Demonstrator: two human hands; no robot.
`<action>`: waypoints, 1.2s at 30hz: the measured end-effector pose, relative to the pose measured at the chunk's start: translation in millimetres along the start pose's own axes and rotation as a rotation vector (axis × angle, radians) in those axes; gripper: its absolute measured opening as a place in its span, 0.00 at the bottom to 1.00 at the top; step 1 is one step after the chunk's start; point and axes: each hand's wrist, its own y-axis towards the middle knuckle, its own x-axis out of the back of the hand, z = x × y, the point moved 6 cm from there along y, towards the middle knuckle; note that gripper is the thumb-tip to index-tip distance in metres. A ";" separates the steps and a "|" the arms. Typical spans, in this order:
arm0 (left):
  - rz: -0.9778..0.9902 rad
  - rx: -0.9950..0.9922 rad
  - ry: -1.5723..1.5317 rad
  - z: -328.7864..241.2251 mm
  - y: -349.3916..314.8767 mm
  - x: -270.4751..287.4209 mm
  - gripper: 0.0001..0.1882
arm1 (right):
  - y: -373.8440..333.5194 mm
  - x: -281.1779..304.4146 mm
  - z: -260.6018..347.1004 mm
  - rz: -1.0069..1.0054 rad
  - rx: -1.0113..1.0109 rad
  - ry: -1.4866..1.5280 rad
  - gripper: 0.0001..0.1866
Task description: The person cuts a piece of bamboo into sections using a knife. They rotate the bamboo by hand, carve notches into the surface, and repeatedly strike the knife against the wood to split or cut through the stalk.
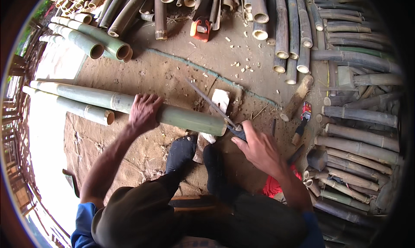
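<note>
The pole (186, 118) lies in front of the person, above the mat (99, 157), its right part over a white block (221, 100) that shows on both sides of it. The left hand (145, 112) is laid over the pole around its middle, palm down, fingers bent over the top. The right hand (259, 146) is closed around the dark handle (237, 132) of a long, thin blade (207, 100), just beside the pole's right end. Whether the blade touches the pole, I cannot tell.

The work in hand looks like dressing that end. To do it well, the left hand should press the pole firmly down against the block so it cannot roll, and stay well back from the edge. Short, controlled strokes, worked little by little around the rim, would likely leave it cleaner than heavy ones. The tip is best kept away from the feet (181, 148), which are near the end.

The pole's long axis runs crosswise, from the far left to the nearer right, sloping gently toward the person. Its right end faces right, toward the right hand; a second pole (82, 109) lies next to its left part, nearly parallel, open end also facing right.
</note>
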 end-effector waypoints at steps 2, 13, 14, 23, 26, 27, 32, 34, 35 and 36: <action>0.283 -0.032 -0.065 4.5 14.3 12.2 0.42 | -9.6 19.6 21.3 -0.216 0.180 0.128 0.21; 0.169 -0.015 -0.088 8.9 2.2 0.4 0.29 | -0.4 10.5 -1.7 -0.053 0.045 -0.017 0.20; 0.092 -0.034 -0.079 7.6 -1.0 0.8 0.28 | -5.2 22.9 14.9 -0.135 0.078 0.087 0.19; -0.107 -0.108 -0.072 6.9 -1.9 -8.3 0.24 | 18.4 -37.8 -53.3 0.064 -0.052 -0.086 0.21; -0.081 -0.084 -0.080 6.6 -5.0 -3.4 0.24 | -3.3 -1.4 2.6 -0.089 0.069 0.095 0.23; -0.084 -0.071 -0.062 8.5 -1.2 0.1 0.22 | -7.8 11.4 19.2 -0.171 0.150 0.168 0.23; -0.209 -0.118 -0.046 -3.6 -4.0 4.8 0.18 | 2.0 -47.6 -45.9 -0.049 0.021 -0.094 0.22; -0.214 -0.120 -0.052 -7.3 -3.1 4.5 0.18 | 3.0 -69.8 -93.4 0.071 -0.043 -0.283 0.21; -0.216 -0.100 -0.034 0.1 -0.4 3.8 0.18 | 12.5 -56.3 -85.4 0.097 -0.079 -0.259 0.21; -0.189 -0.079 -0.036 2.0 -11.0 -3.2 0.19 | 7.4 -43.0 -64.4 0.153 -0.129 -0.224 0.22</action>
